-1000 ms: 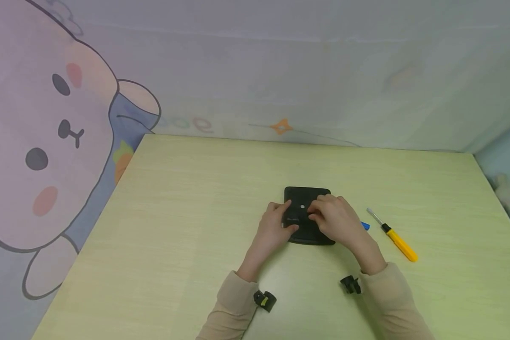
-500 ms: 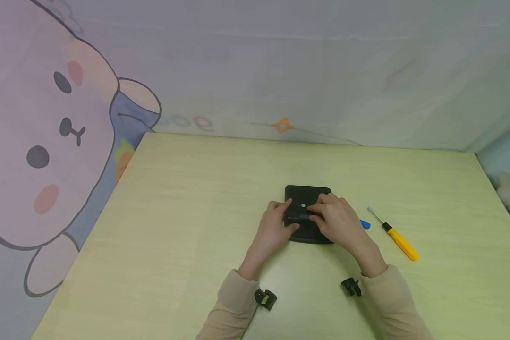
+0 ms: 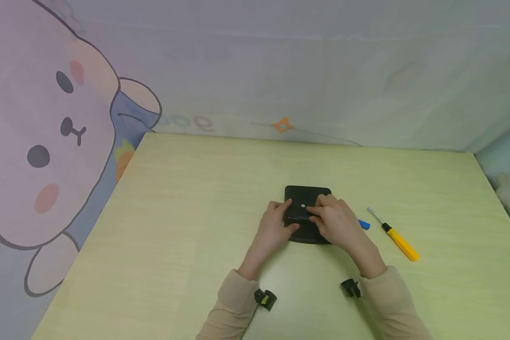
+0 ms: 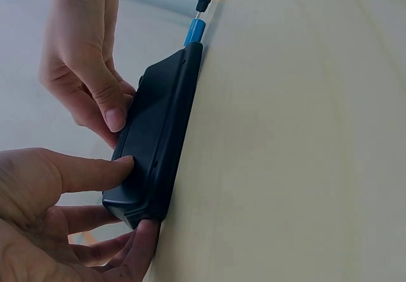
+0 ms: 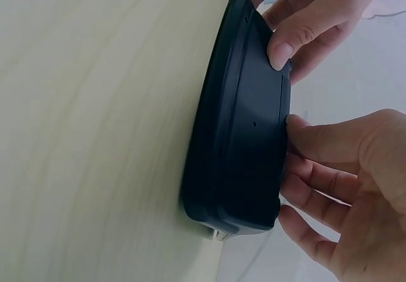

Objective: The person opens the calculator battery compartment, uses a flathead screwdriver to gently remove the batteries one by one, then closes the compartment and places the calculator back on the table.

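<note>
A flat black device [image 3: 308, 191] with rounded corners lies on the table, a small pale dot on its upper face. My left hand [image 3: 273, 227] grips its left edge, thumb on the upper face and other fingers along the side, as the left wrist view shows. My right hand [image 3: 336, 221] is over its right half, fingers bent, thumb and index fingertips on the face close together near a thin seam. The right wrist view shows that thumb touching the black device [image 5: 244, 149]. Whether the fingertips pinch a separate part is hidden.
Right of the device lies a screwdriver [image 3: 401, 243] with a yellow handle. Between them, partly behind my right hand, is a small blue cylinder [image 3: 364, 224]. Black wrist mounts [image 3: 265, 299] sit by both sleeves. A printed cloth [image 3: 255, 71] hangs behind the table's far edge.
The device and my left hand stay in place. My right fingertips have shifted slightly on its face; a paler strip seen beside them half a second ago no longer shows.
</note>
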`<state>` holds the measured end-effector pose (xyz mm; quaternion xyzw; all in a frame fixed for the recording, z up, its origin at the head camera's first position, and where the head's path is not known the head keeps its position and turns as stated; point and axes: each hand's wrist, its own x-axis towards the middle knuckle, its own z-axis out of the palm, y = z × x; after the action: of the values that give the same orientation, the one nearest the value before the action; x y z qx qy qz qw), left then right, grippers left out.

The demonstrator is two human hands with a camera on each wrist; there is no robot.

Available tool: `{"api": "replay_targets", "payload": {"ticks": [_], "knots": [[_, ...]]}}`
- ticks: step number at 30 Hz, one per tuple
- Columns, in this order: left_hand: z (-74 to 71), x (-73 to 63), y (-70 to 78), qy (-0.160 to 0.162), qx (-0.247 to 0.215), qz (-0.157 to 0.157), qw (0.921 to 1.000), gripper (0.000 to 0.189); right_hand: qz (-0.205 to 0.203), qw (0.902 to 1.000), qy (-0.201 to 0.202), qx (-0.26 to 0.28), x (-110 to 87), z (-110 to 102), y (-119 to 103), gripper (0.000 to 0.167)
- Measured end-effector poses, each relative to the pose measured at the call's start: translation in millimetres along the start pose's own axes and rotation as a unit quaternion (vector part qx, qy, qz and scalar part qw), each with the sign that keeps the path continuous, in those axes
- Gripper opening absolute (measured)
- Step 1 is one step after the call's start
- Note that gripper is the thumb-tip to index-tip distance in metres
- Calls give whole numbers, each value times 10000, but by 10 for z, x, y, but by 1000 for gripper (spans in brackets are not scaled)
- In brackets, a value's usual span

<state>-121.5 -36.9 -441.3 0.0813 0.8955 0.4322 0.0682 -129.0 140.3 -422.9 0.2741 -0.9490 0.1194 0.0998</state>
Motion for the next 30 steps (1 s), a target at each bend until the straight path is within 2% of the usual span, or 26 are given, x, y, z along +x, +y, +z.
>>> {"api": "replay_targets", "payload": {"ticks": [10, 22, 30], "knots": [[-2, -4, 2, 13, -24, -5, 10000, 62, 13, 9999, 11, -150, -19, 10, -24, 27], [-4, -1, -1, 56, 0, 15, 10000, 62, 42, 9974, 53, -715, -51, 18, -79, 28], [-3, 9, -1, 49, 78, 27, 10000, 62, -38, 9935, 232, -1112, -96, 33, -123, 32]]}}
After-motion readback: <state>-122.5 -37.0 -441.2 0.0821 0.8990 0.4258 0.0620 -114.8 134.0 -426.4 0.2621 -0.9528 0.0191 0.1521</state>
